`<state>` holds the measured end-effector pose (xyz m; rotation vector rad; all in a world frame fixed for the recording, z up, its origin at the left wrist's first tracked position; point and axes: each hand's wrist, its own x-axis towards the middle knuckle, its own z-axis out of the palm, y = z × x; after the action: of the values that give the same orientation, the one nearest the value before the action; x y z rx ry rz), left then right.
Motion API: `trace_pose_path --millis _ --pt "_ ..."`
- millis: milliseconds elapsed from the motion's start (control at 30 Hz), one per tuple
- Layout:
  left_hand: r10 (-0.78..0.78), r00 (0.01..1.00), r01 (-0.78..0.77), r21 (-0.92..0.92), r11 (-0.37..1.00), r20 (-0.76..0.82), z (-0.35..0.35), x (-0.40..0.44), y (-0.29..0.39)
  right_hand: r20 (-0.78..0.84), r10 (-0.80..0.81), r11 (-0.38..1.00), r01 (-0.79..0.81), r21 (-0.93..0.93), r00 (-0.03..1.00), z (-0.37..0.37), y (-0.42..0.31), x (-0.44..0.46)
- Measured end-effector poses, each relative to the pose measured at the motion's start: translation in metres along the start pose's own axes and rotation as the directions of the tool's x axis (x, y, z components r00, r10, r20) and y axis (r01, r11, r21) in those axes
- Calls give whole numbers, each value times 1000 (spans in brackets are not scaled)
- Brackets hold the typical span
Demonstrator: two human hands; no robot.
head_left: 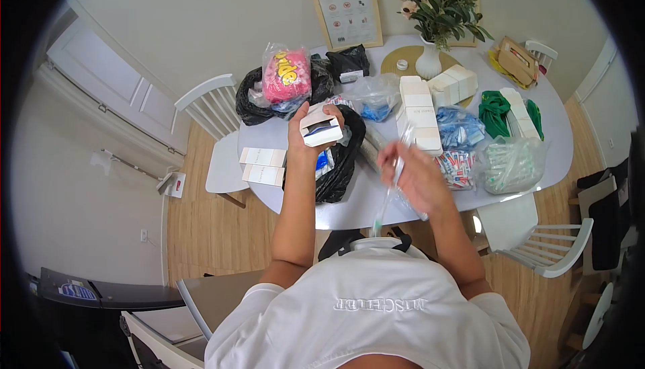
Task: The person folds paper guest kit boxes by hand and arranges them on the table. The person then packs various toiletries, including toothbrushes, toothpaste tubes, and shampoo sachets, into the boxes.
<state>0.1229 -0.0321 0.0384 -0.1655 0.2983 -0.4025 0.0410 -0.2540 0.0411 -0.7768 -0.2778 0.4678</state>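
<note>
My left hand (300, 121) is wrapped round a small white box (320, 129), its open end facing me with something dark and blue inside. In my right hand (411, 175) is a clear plastic wrapper (385, 211), long and thin, with a greenish bit at its lower end. The fingers of this hand are pinched on it, partly blurred. Below the small box lies an open black bag (341, 179) with blue and white packets. Beyond my right hand stand stacked white boxes (419, 117), beside a bag of blue packets (459, 127) and a bag of toothpaste-like tubes (457, 169).
Two white boxes (263, 166) lie at the table's left edge. A pink bag (287, 76) sits on black plastic behind. Farther right are a clear bag of toothbrush-like items (514, 165), green bags (494, 113), a vase (428, 60) and a brown bag (517, 63). White chairs (225, 160) flank the table.
</note>
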Motion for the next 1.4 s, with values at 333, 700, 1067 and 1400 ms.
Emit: trace_pose_path --millis 333,700,1067,1400 --pt "74 995 -74 -6 997 -62 11 5 -12 -270 -483 808 305 -505 833 18 -38 -38" --pt "-13 1000 13 -28 1000 1 27 -2 -30 -175 -782 607 665 -436 598 30 -63 -26" --pt "172 977 -203 301 932 124 20 8 -37 399 -582 -52 457 -888 709 40 -46 8" --pt "334 933 -356 448 820 131 27 4 -50 509 -439 -378 362 -852 740 39 -34 36"
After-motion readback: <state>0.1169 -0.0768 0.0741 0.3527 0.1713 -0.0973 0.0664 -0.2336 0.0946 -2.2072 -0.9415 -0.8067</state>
